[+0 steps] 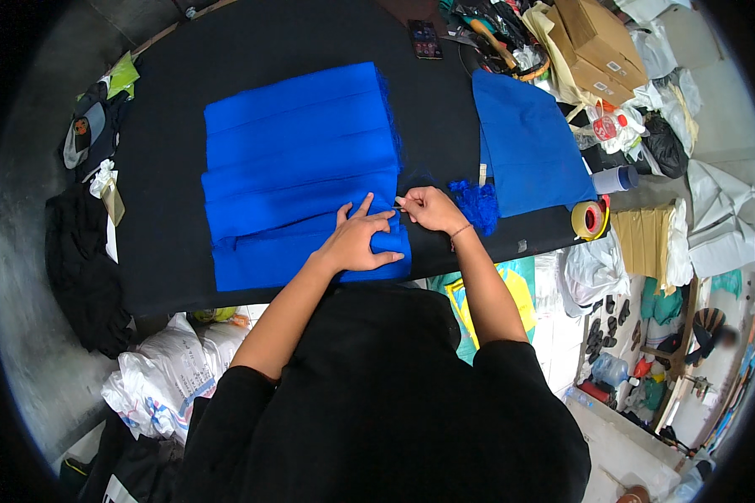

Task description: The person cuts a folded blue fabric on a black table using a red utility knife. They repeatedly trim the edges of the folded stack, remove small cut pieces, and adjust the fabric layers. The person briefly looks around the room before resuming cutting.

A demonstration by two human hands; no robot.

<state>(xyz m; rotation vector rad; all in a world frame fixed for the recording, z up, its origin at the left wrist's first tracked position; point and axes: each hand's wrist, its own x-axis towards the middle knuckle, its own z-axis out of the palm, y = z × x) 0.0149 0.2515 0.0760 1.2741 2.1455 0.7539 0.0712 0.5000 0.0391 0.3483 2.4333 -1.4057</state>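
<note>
Bright blue fabric (pixel 302 142) lies folded in layers on the black-covered table (pixel 168 84), its right edge frayed. My left hand (pixel 356 239) rests on the near right part of this fabric with its fingers spread, pressing it down. At the fabric's right edge, my right hand (pixel 432 210) is closed in a pinch round a small thin metal tool (pixel 399 208), whose exact kind I cannot make out. Beside that hand sits a tangled heap of blue threads (pixel 476 204). Farther right lies a flat piece of darker blue fabric (pixel 533 147).
A phone (pixel 425 39) lies at the table's far side. Tape rolls (pixel 589 220) and a white-and-blue cylinder (pixel 614 179) are at the right edge. Cardboard boxes (pixel 600 46) stand at the back right. A cap (pixel 86 134) and black cloth (pixel 80 260) are on the left; white bags (pixel 168 377) stand below.
</note>
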